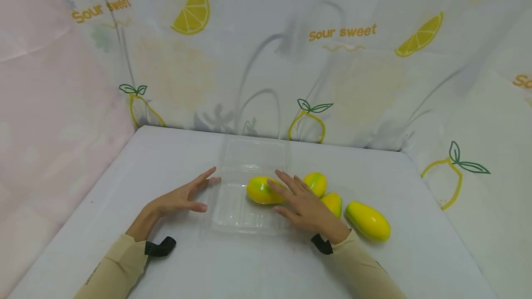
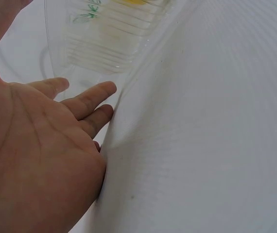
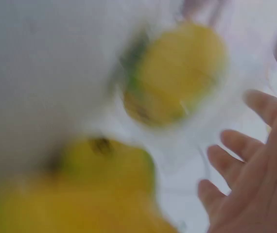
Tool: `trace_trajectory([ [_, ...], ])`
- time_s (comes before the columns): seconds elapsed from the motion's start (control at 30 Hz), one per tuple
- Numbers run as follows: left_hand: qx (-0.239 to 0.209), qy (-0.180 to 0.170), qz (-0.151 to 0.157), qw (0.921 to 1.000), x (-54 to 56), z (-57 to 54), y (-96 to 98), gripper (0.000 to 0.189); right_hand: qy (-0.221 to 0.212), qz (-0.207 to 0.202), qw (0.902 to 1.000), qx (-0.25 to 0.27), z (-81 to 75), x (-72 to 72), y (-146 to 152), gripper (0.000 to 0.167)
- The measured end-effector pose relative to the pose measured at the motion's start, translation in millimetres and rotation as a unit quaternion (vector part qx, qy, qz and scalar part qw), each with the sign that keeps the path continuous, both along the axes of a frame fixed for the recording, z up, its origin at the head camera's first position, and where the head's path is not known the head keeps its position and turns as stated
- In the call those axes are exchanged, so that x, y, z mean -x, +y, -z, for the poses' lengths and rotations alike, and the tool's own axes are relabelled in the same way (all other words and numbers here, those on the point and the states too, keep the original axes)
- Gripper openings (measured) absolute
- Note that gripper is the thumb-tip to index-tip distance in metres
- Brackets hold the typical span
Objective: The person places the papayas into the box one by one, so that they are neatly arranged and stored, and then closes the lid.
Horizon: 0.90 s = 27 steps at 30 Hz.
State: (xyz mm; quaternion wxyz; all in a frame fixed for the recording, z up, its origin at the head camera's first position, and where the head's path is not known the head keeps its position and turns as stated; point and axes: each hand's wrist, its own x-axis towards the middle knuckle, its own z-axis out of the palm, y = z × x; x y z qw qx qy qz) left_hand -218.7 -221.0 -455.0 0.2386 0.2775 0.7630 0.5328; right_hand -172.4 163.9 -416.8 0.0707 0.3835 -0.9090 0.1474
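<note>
A clear plastic clamshell box [image 1: 232,213] lies on the table with its lid [image 1: 254,152] folded back. In its base sits a yellow fruit [image 1: 258,190] with green streaks, shaped like a mango or papaya. My left hand [image 1: 179,199] is beside the box's left edge, fingers spread and holding nothing; the left wrist view shows its bare palm [image 2: 36,145]. Over the box's right side, my right hand [image 1: 305,206] has its fingers extended, partly covering the fruit in the head view. In the right wrist view that hand appears apart from the blurred fruit [image 3: 177,73].
Right of the box are two similar fruits, one farther back [image 1: 316,182] and one partly behind my right hand [image 1: 334,202]. Another fruit [image 1: 368,221] lies farther right. A lemon-printed cloth [image 1: 253,59] hangs behind the white table [image 1: 415,253].
</note>
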Motion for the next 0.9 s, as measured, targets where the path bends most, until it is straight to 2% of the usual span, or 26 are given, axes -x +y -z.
trace_trajectory([
  [0.1,-0.001,-0.001,0.0,1.0,0.2,0.6,1.1,0.103,-0.02,0.016,0.9997,0.0,-14.4,0.0,20.1,0.073],
  [0.2,-0.001,-0.004,-0.002,1.0,0.6,0.5,2.1,0.103,-0.058,0.049,0.9971,-0.008,-29.5,1.3,46.7,0.084],
  [0.4,0.006,0.001,-0.001,1.0,1.4,1.3,2.5,0.103,-0.13,0.117,0.9846,-0.006,-48.6,4.0,90.6,0.095],
  [0.53,0.007,0.006,0.001,1.0,1.2,2.4,0.8,0.103,-0.174,0.125,0.9768,0.001,-48.4,6.3,100.9,0.098],
  [0.7,0.006,0.006,0.0,1.0,0.4,1.9,0.1,0.103,-0.233,0.111,0.966,-0.013,-41.7,11.1,95.7,0.098],
  [0.83,0.004,0.004,0.001,1.0,0.3,1.4,0.7,0.103,-0.252,0.108,0.9613,-0.022,-39.6,13.2,92.5,0.096],
  [0.9,0.002,0.002,0.002,1.0,0.3,1.2,0.7,0.103,-0.245,0.109,0.9632,-0.018,-39.4,13.6,92.9,0.093],
])
